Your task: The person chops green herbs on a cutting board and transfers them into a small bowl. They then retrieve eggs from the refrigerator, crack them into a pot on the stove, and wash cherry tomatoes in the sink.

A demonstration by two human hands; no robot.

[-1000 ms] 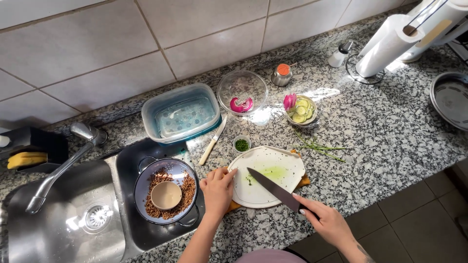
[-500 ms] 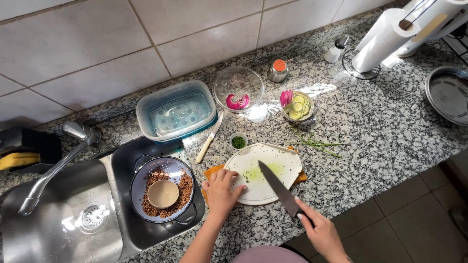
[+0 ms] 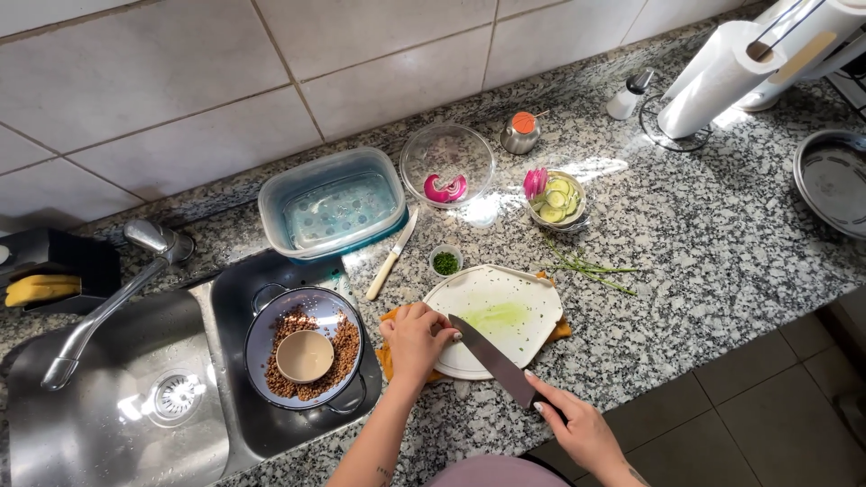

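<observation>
While the left hand (image 3: 417,340) steadies the cutting board (image 3: 505,311), the knife (image 3: 492,359) blade lies beside its fingers (image 3: 444,332).

Bare counter w/ herb stems (image 3: 591,266) right of cutting board (image 3: 510,307); colander (image 3: 307,356) blocks left, small cup (image 3: 445,261) behind.

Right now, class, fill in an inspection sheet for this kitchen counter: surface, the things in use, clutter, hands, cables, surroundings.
Surface: speckled granite counter, steel sink at one end.
Things in use: white cutting board with green smears on an orange cloth; chef's knife, blade over the board.
Clutter: colander of brown grains with a small bowl inside, plastic container, glass bowl with red onion, bowl of sliced cucumber, small dish of chopped herbs, pale-handled knife, herb stems, paper towel roll.
Hands: left hand on the board's edge; right hand grips the knife handle.
Cables: nothing seen.
Surroundings: tiled wall, tiled floor.
</observation>
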